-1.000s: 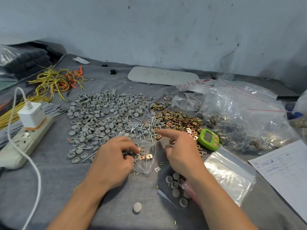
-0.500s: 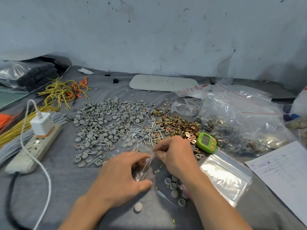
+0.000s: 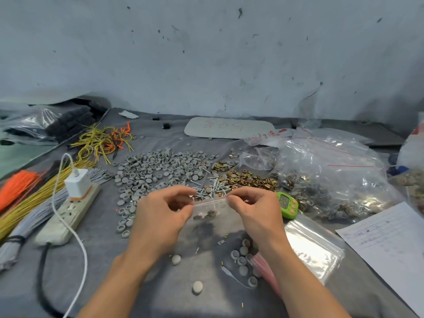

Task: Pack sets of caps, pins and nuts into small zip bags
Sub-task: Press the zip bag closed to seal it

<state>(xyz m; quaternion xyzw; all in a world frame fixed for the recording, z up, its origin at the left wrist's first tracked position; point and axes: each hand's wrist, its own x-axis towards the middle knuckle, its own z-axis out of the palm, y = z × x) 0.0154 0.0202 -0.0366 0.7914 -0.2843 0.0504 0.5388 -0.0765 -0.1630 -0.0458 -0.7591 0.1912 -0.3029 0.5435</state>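
**Grey desk [image 3: 68, 283] under a scuffed wall [image 3: 206, 53]: zip bag held by its top edge**

Surface: grey cloth covers the desk, and the pale blue-grey wall behind it is marked with dark flecks.

Hands: the left hand [image 3: 160, 216] and right hand [image 3: 254, 212] are at centre. Each pinches one end of the red-lined top strip of a small zip bag [image 3: 213, 216] between thumb and fingertips. The other fingers are curled.

Bag: it hangs between the hands, in front of the parts piles. A few small dark pieces sit inside, too blurred to tell which kind.

Stock:
- A wide spread of grey caps [image 3: 156, 171] lies beyond the left hand.
- Silver pins [image 3: 213, 187] lie just behind the bag.
- Brassy nuts [image 3: 247, 179] lie to the right of the pins.
- A small cluster of caps [image 3: 243, 260] sits beside the right forearm.
- Two single caps [image 3: 197, 286] lie nearer the body.

Right side:
- A green timer [image 3: 287, 204] sits just beside the right hand.
- A flat stack of empty zip bags [image 3: 314, 246] lies nearer than the timer.
- Large clear bags of mixed parts [image 3: 332, 175] lie behind the timer.
- A printed sheet [image 3: 394, 244] lies at the desk's edge.

Left side: there is a power strip [image 3: 71, 212] with a white charger [image 3: 76, 183] plugged in, and yellow wire loops [image 3: 101, 141] lie beyond it.
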